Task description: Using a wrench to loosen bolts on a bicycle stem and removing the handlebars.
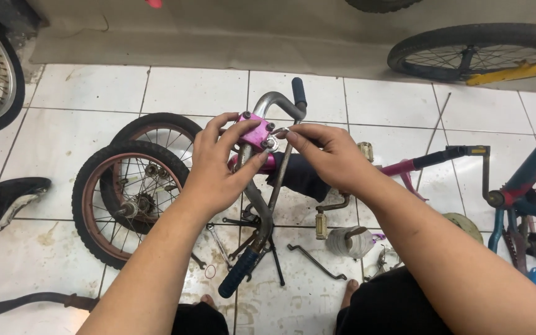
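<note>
Left hand: the left hand (pixel 215 167) is wrapping round the pink stem clamp (pixel 257 132), thumb pressing up from below and fingers curling over the far side; it is gripping, not spread.
Right hand: the right hand (pixel 330 155) is coming in from the other side, thumb and forefinger pinching something small and silvery at the clamp's right corner, seemingly a bolt or nut (pixel 278 132), though it is too small to tell for certain.
Clamp: it is sitting right between the two hands, touching both, on top of the grey handlebar (pixel 274 102); several bolt heads are showing in its face.
Progress: judging by this, the clamp is already seated on the bar and bolts are in their holes; the fingers are working on one fastener by hand, so tightening looks not yet finished.
Handlebar: one dark blue grip (pixel 299 92) is pointing away at the top; the other blue grip (pixel 238 273) is hanging low, near the knees.
Floor: small wheels (pixel 128 198) are lying to the left on white tiles (pixel 82 93); a wrench (pixel 218 243) and a crank arm (pixel 316 262) are lying just below the hands; a pink frame (pixel 404 167) is stretching off right.
</note>
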